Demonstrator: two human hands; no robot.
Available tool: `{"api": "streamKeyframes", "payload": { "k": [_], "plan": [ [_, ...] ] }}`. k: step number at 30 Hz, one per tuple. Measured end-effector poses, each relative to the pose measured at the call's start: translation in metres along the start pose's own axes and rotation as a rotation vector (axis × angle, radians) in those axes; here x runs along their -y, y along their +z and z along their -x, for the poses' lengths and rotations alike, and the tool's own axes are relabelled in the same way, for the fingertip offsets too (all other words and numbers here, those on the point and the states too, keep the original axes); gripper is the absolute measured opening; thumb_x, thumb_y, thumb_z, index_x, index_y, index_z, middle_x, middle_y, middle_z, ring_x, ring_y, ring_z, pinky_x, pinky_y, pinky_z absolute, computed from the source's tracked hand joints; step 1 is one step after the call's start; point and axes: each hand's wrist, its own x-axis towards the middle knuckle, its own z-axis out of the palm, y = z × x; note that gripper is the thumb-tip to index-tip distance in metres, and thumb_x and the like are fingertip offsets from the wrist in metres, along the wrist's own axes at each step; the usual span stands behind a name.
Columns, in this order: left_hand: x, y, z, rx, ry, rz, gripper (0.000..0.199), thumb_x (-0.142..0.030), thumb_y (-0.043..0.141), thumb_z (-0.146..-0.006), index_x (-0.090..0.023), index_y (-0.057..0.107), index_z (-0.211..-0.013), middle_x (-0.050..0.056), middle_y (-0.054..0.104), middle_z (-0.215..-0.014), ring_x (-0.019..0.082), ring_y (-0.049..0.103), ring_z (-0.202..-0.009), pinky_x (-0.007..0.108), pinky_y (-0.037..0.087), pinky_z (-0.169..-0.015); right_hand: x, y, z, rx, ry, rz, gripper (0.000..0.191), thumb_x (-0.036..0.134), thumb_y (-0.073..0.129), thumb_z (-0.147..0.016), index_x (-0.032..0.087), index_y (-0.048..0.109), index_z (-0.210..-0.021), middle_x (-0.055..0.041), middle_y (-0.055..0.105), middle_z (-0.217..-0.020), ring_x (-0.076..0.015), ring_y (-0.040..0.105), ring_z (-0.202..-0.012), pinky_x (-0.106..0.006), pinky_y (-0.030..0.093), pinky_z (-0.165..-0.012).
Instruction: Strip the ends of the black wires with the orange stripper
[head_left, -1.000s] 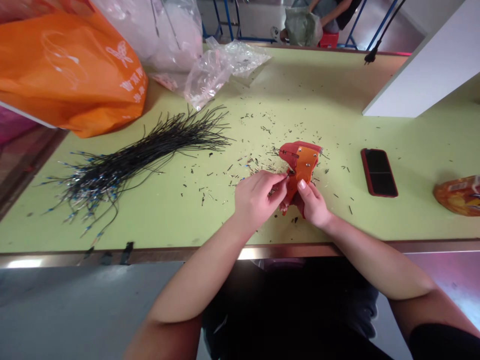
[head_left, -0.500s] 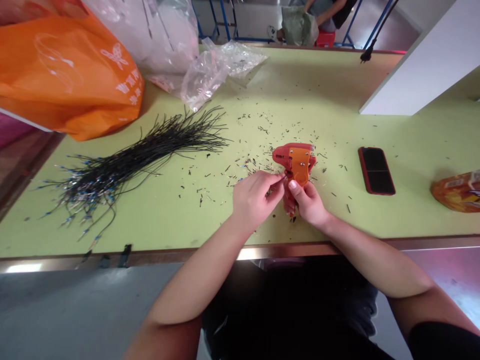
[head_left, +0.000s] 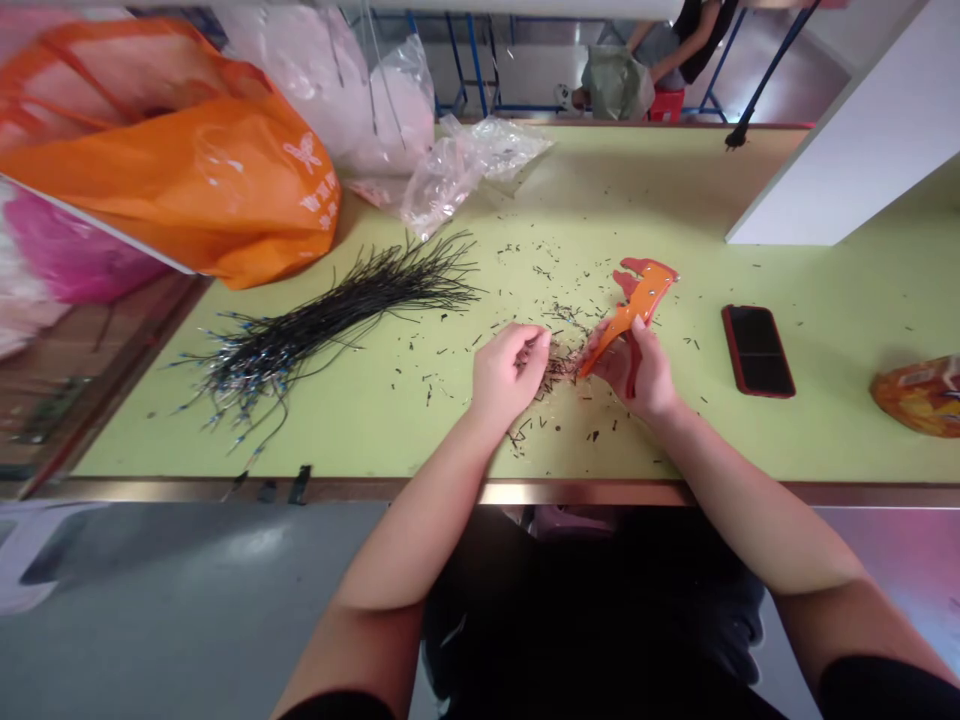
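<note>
An orange and red hand tool [head_left: 642, 300] is gripped by its handles in my right hand [head_left: 646, 375], its head tilted up and to the right. My left hand [head_left: 508, 372] is closed in a pinch to the left of the tool, apart from it; what the fingertips hold, if anything, is too small to make out. Short black offcuts [head_left: 555, 372] lie heaped between and below my hands on the green tabletop [head_left: 630, 200]. A long bundle of black wires [head_left: 337, 312] lies to the left, with bluish, shiny ends at its lower left.
An orange bag [head_left: 225, 190] and clear plastic bags [head_left: 450, 175] stand at the back left. To the right lie a phone [head_left: 757, 350] and an orange container [head_left: 919, 395]. A white panel [head_left: 840, 150] rises at the back right. Beyond the table, a person holds a greenish bag [head_left: 616, 82].
The tool has moved away from my left hand and swung from upright to a rightward tilt. My hands are farther apart. The view has shifted, showing more at the left.
</note>
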Motion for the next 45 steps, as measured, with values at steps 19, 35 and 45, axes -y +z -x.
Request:
{"api": "streamKeyframes", "payload": {
  "k": [19,35,45],
  "plan": [
    [0.002,0.014,0.010,-0.119,0.139,-0.228,0.019,-0.032,0.067,-0.105,-0.020,0.076,-0.093,0.000,0.074,-0.073,0.011,0.067,-0.061,0.023,0.047,-0.061,-0.029,0.006,0.004,0.316,0.130,0.000,0.064,0.082,0.072,-0.086,0.022,0.069,-0.104,-0.0080,0.077,-0.091,-0.0268,0.077,-0.088,-0.040,0.068,-0.076],
    [-0.001,0.010,0.008,-0.202,0.207,-0.064,0.004,-0.024,0.072,-0.104,-0.022,0.076,-0.104,-0.001,0.076,-0.080,0.009,0.069,-0.068,0.021,0.053,-0.063,-0.012,0.014,0.016,0.469,0.148,-0.081,0.066,0.083,0.063,-0.091,0.021,0.069,-0.112,-0.0051,0.068,-0.087,-0.0224,0.072,-0.083,-0.039,0.067,-0.076],
    [-0.008,0.016,0.006,-0.163,0.244,0.120,0.004,-0.019,0.072,-0.104,-0.022,0.074,-0.104,-0.003,0.078,-0.080,0.007,0.072,-0.070,0.018,0.056,-0.067,-0.013,0.014,0.017,0.488,0.113,-0.090,0.065,0.084,0.062,-0.092,0.021,0.068,-0.104,-0.0051,0.065,-0.083,-0.0257,0.074,-0.085,-0.041,0.068,-0.074]
  ]
}}
